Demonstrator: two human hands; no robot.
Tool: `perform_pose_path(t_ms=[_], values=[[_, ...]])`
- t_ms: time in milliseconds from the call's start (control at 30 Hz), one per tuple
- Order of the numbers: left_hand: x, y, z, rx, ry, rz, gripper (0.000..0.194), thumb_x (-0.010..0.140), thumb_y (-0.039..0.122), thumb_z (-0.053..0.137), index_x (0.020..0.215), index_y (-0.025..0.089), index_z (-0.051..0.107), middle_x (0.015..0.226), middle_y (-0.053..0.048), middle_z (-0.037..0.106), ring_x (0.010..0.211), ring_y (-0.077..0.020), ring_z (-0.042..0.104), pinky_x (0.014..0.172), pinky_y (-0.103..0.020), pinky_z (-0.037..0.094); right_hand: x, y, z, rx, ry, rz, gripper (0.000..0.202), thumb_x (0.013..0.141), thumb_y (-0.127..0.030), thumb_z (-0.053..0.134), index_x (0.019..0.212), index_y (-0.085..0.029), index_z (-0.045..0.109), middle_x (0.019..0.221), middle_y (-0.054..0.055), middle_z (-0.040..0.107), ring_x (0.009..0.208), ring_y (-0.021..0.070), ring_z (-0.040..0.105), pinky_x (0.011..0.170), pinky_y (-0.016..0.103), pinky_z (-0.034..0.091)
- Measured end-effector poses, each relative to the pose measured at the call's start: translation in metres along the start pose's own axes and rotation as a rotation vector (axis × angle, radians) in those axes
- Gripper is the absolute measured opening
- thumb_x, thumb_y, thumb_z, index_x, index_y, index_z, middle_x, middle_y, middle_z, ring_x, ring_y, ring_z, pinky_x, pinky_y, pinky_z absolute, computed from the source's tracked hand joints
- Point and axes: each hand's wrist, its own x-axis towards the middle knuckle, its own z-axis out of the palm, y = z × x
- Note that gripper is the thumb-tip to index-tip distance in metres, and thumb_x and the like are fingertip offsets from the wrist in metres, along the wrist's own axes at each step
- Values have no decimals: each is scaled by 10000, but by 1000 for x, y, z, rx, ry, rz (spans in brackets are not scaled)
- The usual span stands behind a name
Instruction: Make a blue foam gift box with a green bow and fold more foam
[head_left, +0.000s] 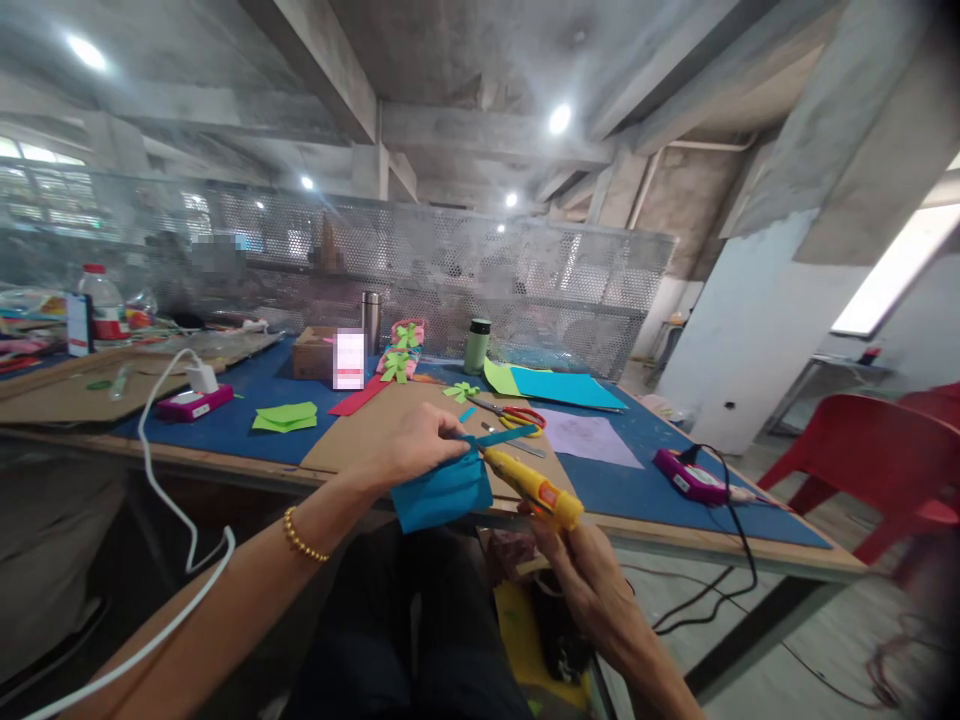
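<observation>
My left hand [424,440] pinches a folded piece of blue paper [441,492] above the table's front edge. A narrow blue strip [510,436] sticks out to the right from the top of this paper. In my right hand [581,570] is a yellow glue gun [532,487], its nozzle pointing left at the paper near my left fingertips. Whether the nozzle touches the paper, I cannot tell. Just behind lie scissors [521,416] with red and yellow handles, on a brown cardboard sheet [375,425].
Green paper [285,416], a purple sheet [592,437] and blue sheets [566,388] lie on the blue tabletop. A green bottle [477,347] and a steel flask [371,322] stand behind. Purple power strips [690,476] sit at both sides; a white cable [150,450] hangs at left.
</observation>
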Motion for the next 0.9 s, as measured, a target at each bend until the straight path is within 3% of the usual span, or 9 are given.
perform_pose_path(t_ms=[167,367,567,733,900], values=[[1,2,1,2,-15,20,268,759,373,613,772,141,747,719,-32,684,692,-169,563,589,-257,376,0,3,3,-4,18,-7,339,944,-504,499,1147,-313,692,959,87,725,1044,329,663,870,475,552],[-2,9,1,-2,-33,13,253,750,287,573,809,139,770,728,-30,695,675,-168,570,580,-259,385,3,-4,0,-23,18,-25,296,951,-476,488,1145,-340,665,1017,68,717,955,305,676,868,477,550],[-2,6,-1,-21,-56,4,245,760,307,581,787,155,772,722,-28,700,666,-168,572,557,-251,378,4,-7,0,-40,8,-61,247,963,-449,472,1060,-311,653,917,74,696,839,281,673,731,416,555],[-4,13,-3,23,-61,-17,199,737,229,574,758,163,760,686,0,673,659,-144,556,556,-228,373,6,-9,-1,-63,16,-126,214,979,-405,464,918,-255,604,774,42,642,667,210,619,620,339,526],[-4,13,-2,28,-46,19,205,730,178,569,811,156,756,729,1,688,693,-135,573,604,-222,407,5,-8,-3,-99,35,-168,181,984,-368,478,954,-237,600,767,31,631,655,190,604,630,315,525]])
